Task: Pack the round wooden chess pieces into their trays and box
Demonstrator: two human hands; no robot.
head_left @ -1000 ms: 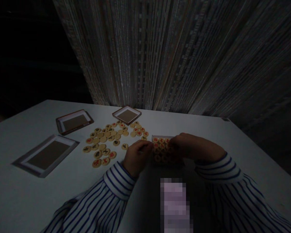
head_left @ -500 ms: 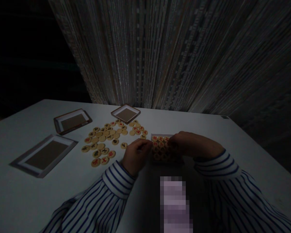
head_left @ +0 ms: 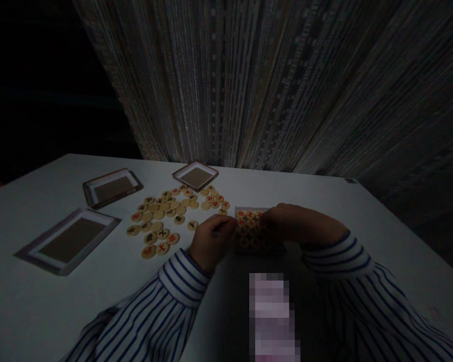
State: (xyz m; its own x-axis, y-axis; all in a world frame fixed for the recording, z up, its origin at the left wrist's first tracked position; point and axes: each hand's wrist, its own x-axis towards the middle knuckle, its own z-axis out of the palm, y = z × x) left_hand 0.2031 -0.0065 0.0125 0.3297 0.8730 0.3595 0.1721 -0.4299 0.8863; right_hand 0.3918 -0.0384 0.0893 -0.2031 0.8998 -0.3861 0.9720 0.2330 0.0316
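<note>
A small box (head_left: 245,208) stands in front of me, packed with rows of round Chinese chess pieces (head_left: 250,222), some with red characters. At its left edge is my left hand (head_left: 212,240), fingers curled and thumb pinched in against them; what they grip is hidden. My right hand (head_left: 302,221) reaches over the box's right side with bent, closed fingertips on or just above the pieces. Its palm and whatever it holds are out of sight. Left of the box lies a loose spread of wooden chess pieces (head_left: 165,206), some marked red or black, others blank side up.
Several shallow trays or lids surround the spread: one at the near left (head_left: 26,256), another behind it (head_left: 94,205) and a third at the back (head_left: 196,176). They rest on a white table (head_left: 287,186). A string curtain (head_left: 241,100) hangs behind its far edge. The light is dim.
Both hands keep almost the same place at the box. The view has shifted very slightly; the pieces and trays lie as before.
</note>
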